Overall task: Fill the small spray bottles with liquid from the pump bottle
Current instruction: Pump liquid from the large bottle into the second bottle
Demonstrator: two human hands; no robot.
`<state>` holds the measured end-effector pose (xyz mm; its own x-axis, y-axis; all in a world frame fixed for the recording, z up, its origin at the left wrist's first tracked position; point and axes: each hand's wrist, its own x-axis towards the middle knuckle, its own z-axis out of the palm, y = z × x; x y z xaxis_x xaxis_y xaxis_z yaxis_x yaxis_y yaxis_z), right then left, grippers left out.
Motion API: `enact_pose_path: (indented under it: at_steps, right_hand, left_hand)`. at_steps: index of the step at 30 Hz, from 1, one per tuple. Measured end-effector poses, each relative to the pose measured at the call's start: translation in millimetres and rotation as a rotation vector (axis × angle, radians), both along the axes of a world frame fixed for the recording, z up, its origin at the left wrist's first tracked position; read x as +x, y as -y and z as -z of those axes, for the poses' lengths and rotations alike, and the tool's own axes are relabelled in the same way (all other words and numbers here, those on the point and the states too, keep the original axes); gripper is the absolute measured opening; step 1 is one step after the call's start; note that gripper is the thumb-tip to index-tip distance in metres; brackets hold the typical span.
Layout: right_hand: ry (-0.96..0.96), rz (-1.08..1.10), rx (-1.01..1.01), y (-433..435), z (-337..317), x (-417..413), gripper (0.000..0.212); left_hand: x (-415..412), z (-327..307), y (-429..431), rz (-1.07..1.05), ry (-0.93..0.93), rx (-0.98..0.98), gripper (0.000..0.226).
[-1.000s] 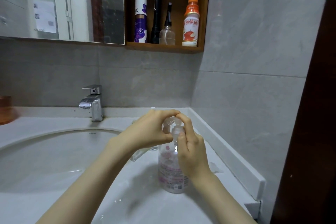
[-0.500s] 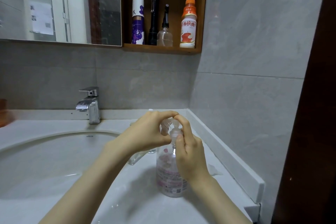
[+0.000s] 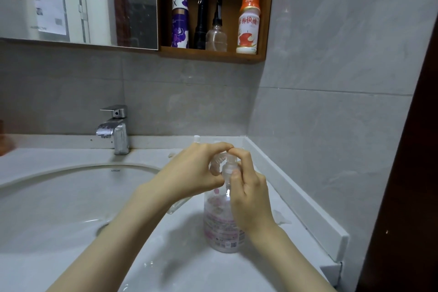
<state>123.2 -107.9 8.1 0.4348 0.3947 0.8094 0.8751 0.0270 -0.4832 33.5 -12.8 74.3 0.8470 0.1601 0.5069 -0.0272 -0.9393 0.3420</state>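
Observation:
A clear pump bottle (image 3: 222, 227) with a pink label stands upright on the white counter (image 3: 180, 265) right of the basin. My left hand (image 3: 192, 170) curls its fingers over the ribbed pump head (image 3: 219, 161) from the left. My right hand (image 3: 248, 192) pinches the pump's neck and collar from the right, its fingertip meeting my left fingertips on top. A small clear bottle (image 3: 176, 206) lies on the counter behind my left wrist, mostly hidden. Another small clear item (image 3: 196, 138) pokes up behind my left hand.
The sink basin (image 3: 71, 201) and chrome faucet (image 3: 116, 130) fill the left. A raised white ledge (image 3: 296, 197) borders the counter on the right, against grey tiles. A wooden shelf (image 3: 213, 54) above holds a purple spray can, black flashlight, small clear bottle and orange-capped drink.
Both hands stay on the pump head with only slight finger shifts. The camera has tilted a little, so the scene sits slightly lower in view.

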Motion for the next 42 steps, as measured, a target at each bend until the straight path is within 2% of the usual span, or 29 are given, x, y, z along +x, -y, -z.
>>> enact_pose_path:
  at_steps: [10, 13, 17, 24, 35, 42]
  right_hand:
    - [0.0, -0.01, -0.039, 4, -6, -6, 0.047]
    - [-0.002, -0.008, -0.047, 6, -8, -9, 0.044]
    - [-0.02, -0.015, -0.027, 6, -8, -8, 0.055]
    - [-0.007, -0.015, -0.03, 5, -6, -7, 0.039]
    - [0.025, -0.007, -0.015, -1, -1, 0, 0.03]
    - [0.032, 0.009, -0.051, 1, -4, -1, 0.038]
  left_hand:
    - [-4, -9, 3, -0.001, 0.003, -0.014, 0.045]
    - [-5, -10, 4, 0.008, 0.002, -0.024, 0.044]
    - [-6, -11, 6, 0.007, -0.008, -0.018, 0.044]
    - [-5, -9, 4, -0.002, 0.003, 0.007, 0.046]
    - [-1, 5, -4, -0.033, 0.075, 0.037, 0.053]
    - [2, -1, -3, -0.034, 0.055, 0.028, 0.052]
